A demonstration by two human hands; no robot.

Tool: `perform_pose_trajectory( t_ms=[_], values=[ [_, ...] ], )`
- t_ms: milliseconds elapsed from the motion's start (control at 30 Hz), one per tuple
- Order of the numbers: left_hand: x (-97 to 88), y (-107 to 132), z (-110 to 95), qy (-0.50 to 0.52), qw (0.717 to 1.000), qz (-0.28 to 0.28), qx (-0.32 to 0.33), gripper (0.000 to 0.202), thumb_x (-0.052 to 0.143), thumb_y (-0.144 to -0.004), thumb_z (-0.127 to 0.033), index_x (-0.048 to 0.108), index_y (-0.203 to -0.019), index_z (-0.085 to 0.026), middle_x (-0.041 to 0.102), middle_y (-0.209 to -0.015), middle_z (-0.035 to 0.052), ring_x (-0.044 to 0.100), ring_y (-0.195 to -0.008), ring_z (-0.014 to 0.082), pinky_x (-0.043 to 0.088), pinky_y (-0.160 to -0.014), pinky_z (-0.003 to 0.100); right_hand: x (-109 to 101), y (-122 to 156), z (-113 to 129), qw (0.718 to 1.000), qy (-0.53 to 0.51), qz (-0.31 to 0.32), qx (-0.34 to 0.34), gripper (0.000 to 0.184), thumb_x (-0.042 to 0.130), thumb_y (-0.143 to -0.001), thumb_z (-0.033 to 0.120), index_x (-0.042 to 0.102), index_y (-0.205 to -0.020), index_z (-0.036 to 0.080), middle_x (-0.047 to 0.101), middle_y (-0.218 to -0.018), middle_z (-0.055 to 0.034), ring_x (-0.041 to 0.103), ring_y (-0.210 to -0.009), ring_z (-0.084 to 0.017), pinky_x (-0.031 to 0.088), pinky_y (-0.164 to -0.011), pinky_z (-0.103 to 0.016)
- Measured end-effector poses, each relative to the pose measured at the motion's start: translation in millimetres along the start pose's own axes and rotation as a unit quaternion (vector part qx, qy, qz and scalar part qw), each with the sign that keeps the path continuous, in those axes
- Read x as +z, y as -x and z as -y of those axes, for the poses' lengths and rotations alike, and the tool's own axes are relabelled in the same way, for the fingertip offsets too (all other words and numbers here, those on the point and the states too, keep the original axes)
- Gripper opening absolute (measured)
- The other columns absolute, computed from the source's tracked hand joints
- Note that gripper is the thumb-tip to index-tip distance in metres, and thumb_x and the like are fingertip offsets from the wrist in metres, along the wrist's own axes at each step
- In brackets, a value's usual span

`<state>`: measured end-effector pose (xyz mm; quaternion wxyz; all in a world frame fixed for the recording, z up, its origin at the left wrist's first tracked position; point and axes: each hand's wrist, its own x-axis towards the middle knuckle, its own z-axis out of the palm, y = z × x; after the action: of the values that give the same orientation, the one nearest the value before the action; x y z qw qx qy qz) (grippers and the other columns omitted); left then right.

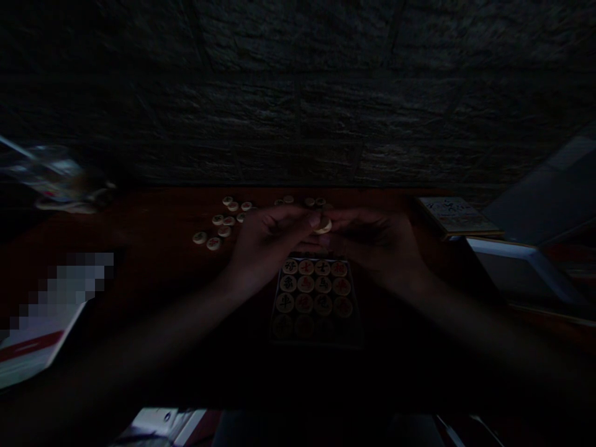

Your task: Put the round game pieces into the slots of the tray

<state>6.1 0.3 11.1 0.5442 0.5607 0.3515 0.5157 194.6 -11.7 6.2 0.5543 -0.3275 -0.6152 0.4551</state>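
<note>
In the dim head view, a round wooden Chinese chess piece (323,226) is pinched between the fingertips of my left hand (270,239) and my right hand (384,245). Both hands are closed around it, above the far edge of a shallow tray (356,313). Rows of Chinese chess pieces with red and black characters lie face up in that tray; its near row is very dark. Beyond my left hand, several loose pieces (224,231) are scattered on the table, and a few more (288,200) show behind my fingers, partly hidden.
A brown table (158,217) meets a stone-textured wall (298,112). On the right are a box lid with writing (459,214) and an open pale-rimmed box (521,273). A clear plastic cup with a straw (58,177) stands far left, above a white-and-red sheet or packet (37,351).
</note>
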Motion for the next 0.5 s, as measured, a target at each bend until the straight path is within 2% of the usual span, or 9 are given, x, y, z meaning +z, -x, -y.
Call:
perform_pose_trajectory(
  t_ms=[133,267,500],
  values=[
    [1.0,1.2,0.3,-0.002,1.0,0.02,0.002,0.026,0.088,-0.082,-0.04,0.083,-0.098,-0.02,0.084,-0.094,0.0063,0.081,-0.082,0.0211,0.069,-0.079,0.032,-0.4,1.0,0.5,0.999,0.034,-0.017,-0.027,0.03,0.094,-0.075,0.033,0.082,-0.102,0.025,0.083,-0.091,-0.0016,0.079,-0.083,-0.019,0.067,-0.079,-0.035],
    [1.1,1.9,0.6,-0.004,0.999,0.041,-0.011,0.028,0.088,-0.081,-0.041,0.083,-0.098,-0.019,0.084,-0.1,0.0082,0.082,-0.088,0.0233,0.069,-0.083,0.034,-0.9,4.0,2.6,0.991,0.11,-0.025,-0.068,0.027,0.09,-0.081,0.034,0.081,-0.104,0.024,0.08,-0.088,-0.002,0.076,-0.08,-0.019,0.064,-0.076,-0.033],
    [0.7,0.7,0.3,0.028,0.998,0.053,-0.03,0.027,0.081,-0.087,-0.044,0.081,-0.091,-0.018,0.083,-0.094,0.0096,0.082,-0.083,0.0243,0.069,-0.08,0.035,-6.6,5.0,5.7,0.954,0.259,-0.019,-0.153,0.028,0.084,-0.085,0.024,0.082,-0.112,0.027,0.074,-0.095,-0.0033,0.07,-0.08,-0.017,0.058,-0.068,-0.029]
  ],
)
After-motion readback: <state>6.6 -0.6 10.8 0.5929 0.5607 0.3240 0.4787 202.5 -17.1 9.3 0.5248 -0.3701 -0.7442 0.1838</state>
